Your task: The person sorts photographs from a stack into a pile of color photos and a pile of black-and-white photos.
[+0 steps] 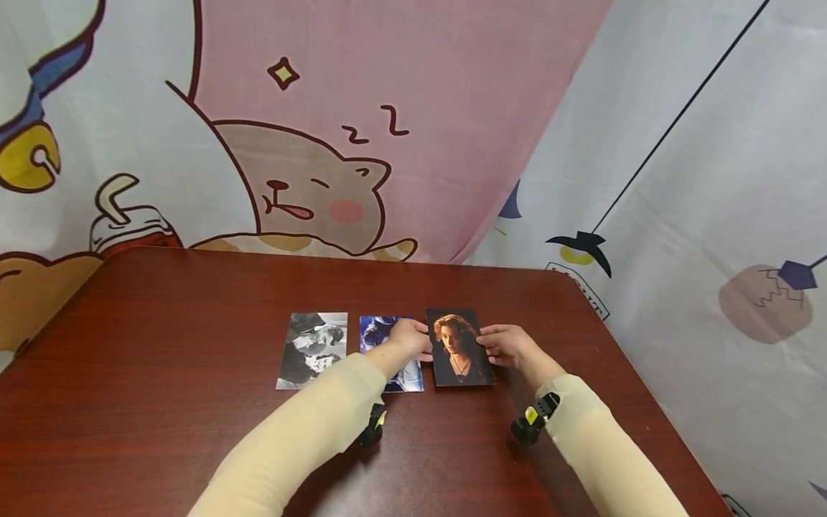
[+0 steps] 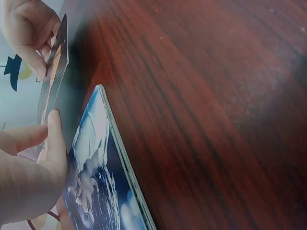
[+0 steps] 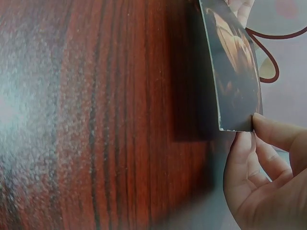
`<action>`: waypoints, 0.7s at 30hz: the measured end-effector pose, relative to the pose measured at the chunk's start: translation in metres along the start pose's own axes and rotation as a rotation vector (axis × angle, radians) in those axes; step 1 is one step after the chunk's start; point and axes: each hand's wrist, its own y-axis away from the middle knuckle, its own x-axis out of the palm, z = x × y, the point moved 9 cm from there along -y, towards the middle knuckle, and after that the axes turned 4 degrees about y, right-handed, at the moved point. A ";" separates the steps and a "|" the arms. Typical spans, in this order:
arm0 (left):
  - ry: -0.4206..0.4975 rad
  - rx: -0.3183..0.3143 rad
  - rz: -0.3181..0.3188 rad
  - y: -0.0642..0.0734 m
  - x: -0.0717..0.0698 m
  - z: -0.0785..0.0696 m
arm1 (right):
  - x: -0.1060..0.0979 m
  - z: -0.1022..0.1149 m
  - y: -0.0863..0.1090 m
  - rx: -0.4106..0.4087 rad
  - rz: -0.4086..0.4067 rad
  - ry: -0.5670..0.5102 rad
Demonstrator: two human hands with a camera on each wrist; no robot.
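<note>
Just below and right of the head view's centre, the left hand (image 1: 410, 340) and right hand (image 1: 510, 346) are holding a dark photo (image 1: 460, 349) slightly above the worktop (image 1: 161, 359), each grip pinching one side edge. A blue photo (image 1: 408, 378) is lying to its left, partly covered by the left arm, and a black-and-white photo (image 1: 313, 350) is lying farther left.

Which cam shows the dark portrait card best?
Head: the dark portrait card's front shows almost whole, with the left hand and right hand at its side edges. Left wrist shows it nearly edge-on, partly covered; right wrist shows it slanted, cut off at the picture's top.
</note>
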 end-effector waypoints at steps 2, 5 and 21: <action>0.001 0.000 0.001 -0.001 0.001 0.001 | 0.000 0.000 0.000 0.001 0.006 0.001; -0.004 -0.009 0.002 0.000 0.001 0.002 | -0.001 -0.002 0.000 0.009 -0.004 0.013; -0.016 0.049 0.055 0.009 -0.014 -0.016 | -0.005 -0.001 0.006 0.010 -0.042 0.079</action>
